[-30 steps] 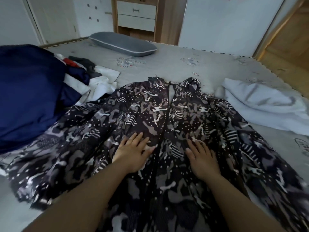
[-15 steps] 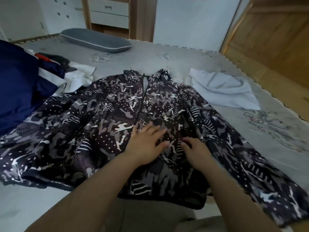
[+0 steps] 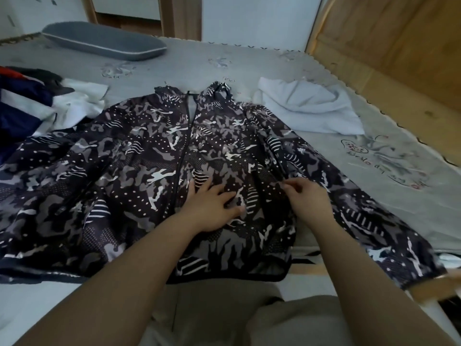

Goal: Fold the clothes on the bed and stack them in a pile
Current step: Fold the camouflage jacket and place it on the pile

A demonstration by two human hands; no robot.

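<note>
Navy, red and white clothes heap (image 3: 27, 103) at far left of bed (image 3: 249, 68), left of camouflage jacket (image 3: 139, 156). Jacket spread flat, zipped front up, sleeves out to both sides. Left hand (image 3: 212, 208) right of zip, fingers straight, flat on jacket front. Right hand (image 3: 309, 198) further right, fingertips pinching fold at jacket's right side seam. White garment (image 3: 309, 108) right of jacket collar. Grey pillow (image 3: 102, 41) beyond jacket, far left.

Dim, soft, even indoor light with a cool grey cast; shadows are faint and there is no glare. Wide-angle distortion bows the bed (image 3: 274, 68) edges and the wooden panel (image 3: 389, 36) at upper right. Detail is slightly soft throughout, blurrier toward the lower right corner.
</note>
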